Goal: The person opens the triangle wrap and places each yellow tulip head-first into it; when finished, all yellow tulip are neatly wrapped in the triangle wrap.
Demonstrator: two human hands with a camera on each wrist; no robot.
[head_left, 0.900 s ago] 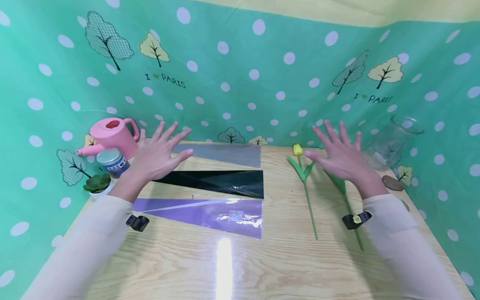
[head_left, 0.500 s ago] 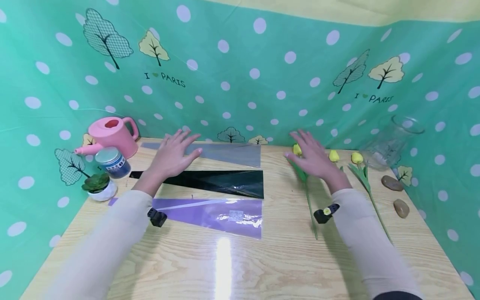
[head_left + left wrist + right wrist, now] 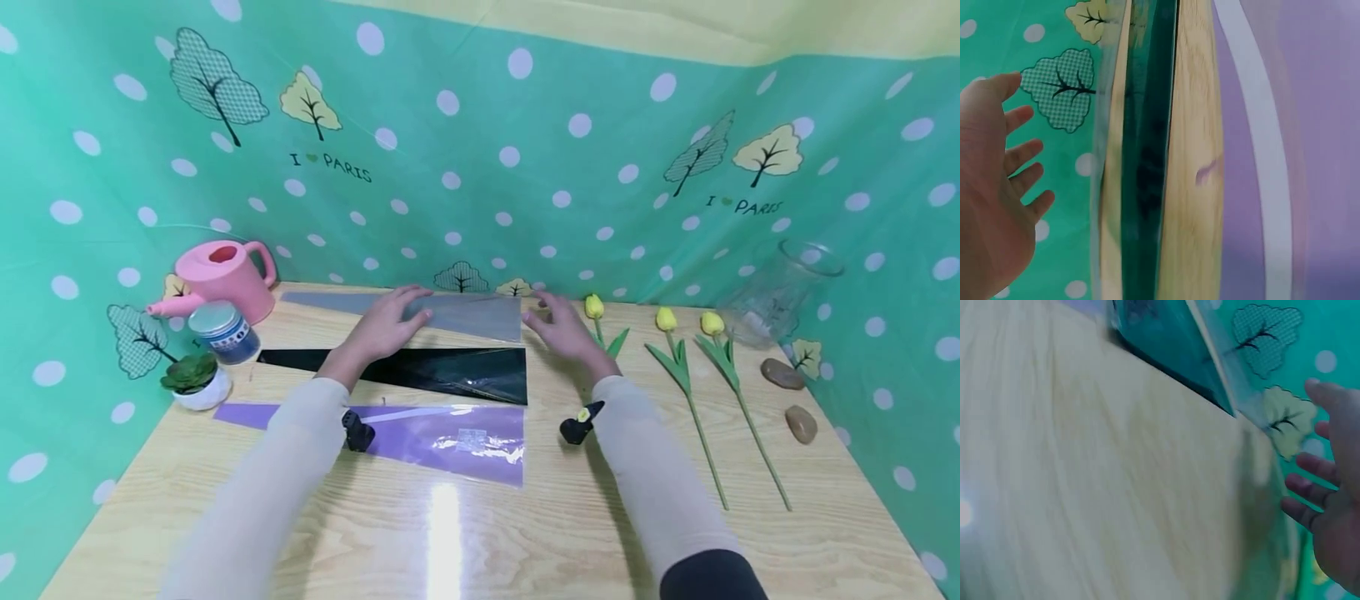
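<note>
Three plastic sleeves lie across the wooden table (image 3: 480, 533): a grey sleeve (image 3: 465, 312) at the back, a black sleeve (image 3: 450, 371) in the middle, a purple sleeve (image 3: 442, 433) nearest me. My left hand (image 3: 390, 317) hovers flat over the grey sleeve, fingers straight; the left wrist view shows the same left hand (image 3: 991, 187) spread and holding nothing. My right hand (image 3: 558, 329) reaches to the grey sleeve's right end, fingers extended. In the right wrist view this right hand (image 3: 1332, 512) is blurred and empty. Three yellow tulips (image 3: 678, 367) lie to its right.
A pink watering can (image 3: 221, 279), a tin (image 3: 223, 332) and a small potted succulent (image 3: 191, 379) stand at the left edge. A glass vase (image 3: 780, 287) and two stones (image 3: 791, 396) sit at the right. A green dotted cloth (image 3: 480, 167) walls in the table.
Both hands have come inward and down from the table's sides to the grey sleeve. The right hand left the tulips, which now lie uncovered.
</note>
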